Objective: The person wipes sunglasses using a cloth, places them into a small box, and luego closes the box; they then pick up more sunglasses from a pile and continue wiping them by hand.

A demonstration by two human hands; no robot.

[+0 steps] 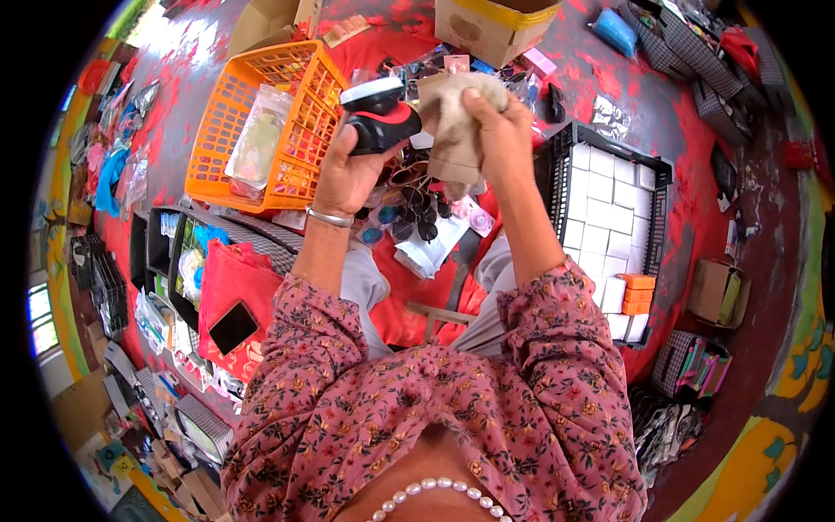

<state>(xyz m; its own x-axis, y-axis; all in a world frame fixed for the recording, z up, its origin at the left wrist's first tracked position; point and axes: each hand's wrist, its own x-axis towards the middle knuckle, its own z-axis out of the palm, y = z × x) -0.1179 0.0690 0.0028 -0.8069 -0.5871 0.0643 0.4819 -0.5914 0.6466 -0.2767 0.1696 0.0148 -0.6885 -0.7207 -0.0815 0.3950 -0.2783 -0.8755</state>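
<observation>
My left hand (337, 178) grips a black-and-red handheld tool (383, 130) with a rounded body and a flat, pale oval head at its upper end. I cannot make out its exact kind. Close beside it on the right, my right hand (503, 135) pinches a beige, fuzzy-topped cloth piece (454, 130), thumb on top and fingers behind. A smoother tan part hangs at its lower end. Below both hands lies a pile of sunglasses (417, 204), with a white plastic packet (432, 246) at its near side.
Left of my hands is an orange basket (202, 155) holding a clear-wrapped item. On the right stands a black crate (557, 170) of small white boxes and orange boxes. An open cardboard box (491, 36) is beyond. A phone (233, 329) rests on red fabric at the left.
</observation>
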